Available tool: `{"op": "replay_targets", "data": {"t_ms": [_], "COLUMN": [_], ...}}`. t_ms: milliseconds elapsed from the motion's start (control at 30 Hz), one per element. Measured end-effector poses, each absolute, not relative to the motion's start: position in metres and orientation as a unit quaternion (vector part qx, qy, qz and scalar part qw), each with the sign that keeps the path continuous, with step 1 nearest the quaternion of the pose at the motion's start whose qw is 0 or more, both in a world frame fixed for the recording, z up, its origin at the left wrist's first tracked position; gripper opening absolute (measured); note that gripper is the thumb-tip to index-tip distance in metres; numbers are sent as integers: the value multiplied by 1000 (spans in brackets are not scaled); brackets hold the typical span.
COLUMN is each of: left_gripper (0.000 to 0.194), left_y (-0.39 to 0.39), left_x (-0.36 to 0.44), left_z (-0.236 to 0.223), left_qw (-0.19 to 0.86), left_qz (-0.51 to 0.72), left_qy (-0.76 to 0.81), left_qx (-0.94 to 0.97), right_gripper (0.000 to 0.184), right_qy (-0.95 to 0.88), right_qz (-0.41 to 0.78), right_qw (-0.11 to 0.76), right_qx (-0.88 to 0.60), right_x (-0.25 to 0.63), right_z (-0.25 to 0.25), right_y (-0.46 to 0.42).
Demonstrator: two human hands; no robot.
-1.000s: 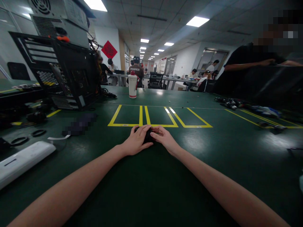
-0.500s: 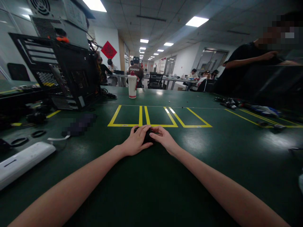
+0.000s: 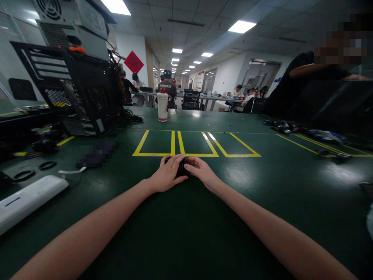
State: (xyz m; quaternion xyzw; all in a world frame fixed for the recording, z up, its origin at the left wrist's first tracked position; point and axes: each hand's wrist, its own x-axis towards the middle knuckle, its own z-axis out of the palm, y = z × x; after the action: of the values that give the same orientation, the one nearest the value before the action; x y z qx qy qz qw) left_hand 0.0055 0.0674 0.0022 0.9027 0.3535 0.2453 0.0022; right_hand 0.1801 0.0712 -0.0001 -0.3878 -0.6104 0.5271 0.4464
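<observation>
A small dark rounded object [image 3: 182, 168] rests on the green tabletop [image 3: 186, 225], mostly covered by my fingers, so its kind cannot be made out. My left hand [image 3: 169, 174] lies over its top and left side, fingers curved across it and thumb along the near side. From the right, my right hand [image 3: 201, 171] grips its edge between thumb and fingers. Just beyond both hands are yellow tape outlines [image 3: 180, 156] on the table.
An open computer case [image 3: 96, 91] with metal units on top stands left. Nearer are a dark pixelated item [image 3: 97, 154] and a white elongated device [image 3: 32, 200]. A white tumbler [image 3: 162, 107] stands farther back. A person [image 3: 294, 77] works at the right, behind scattered parts [image 3: 284, 127].
My hands and the dark object stay in place. At the right, the other person has leaned and shifted an arm.
</observation>
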Motion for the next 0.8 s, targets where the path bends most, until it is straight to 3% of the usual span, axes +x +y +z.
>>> {"op": "replay_targets", "data": {"t_ms": [233,400,600,800], "left_gripper": [63,64,64,64], "left_y": [68,69,68,69], "left_x": [6,6,5,6], "left_z": [1,0,0,0], "left_qw": [0,-5,0,-1], "left_qz": [244,248,249,249], "left_qy": [352,353,353,351], "left_qx": [904,902,902,903], "right_gripper": [37,27,31,34], "right_qy": [-628,-615,-618,-611], "right_qz": [533,513,536,538], "right_qw": [456,472,442,467], "right_qx": [-337,-369,-369,-344], "right_x": [182,179,180,179], "right_z": [1,1,-1,0], "right_y": [69,69,72,67]}}
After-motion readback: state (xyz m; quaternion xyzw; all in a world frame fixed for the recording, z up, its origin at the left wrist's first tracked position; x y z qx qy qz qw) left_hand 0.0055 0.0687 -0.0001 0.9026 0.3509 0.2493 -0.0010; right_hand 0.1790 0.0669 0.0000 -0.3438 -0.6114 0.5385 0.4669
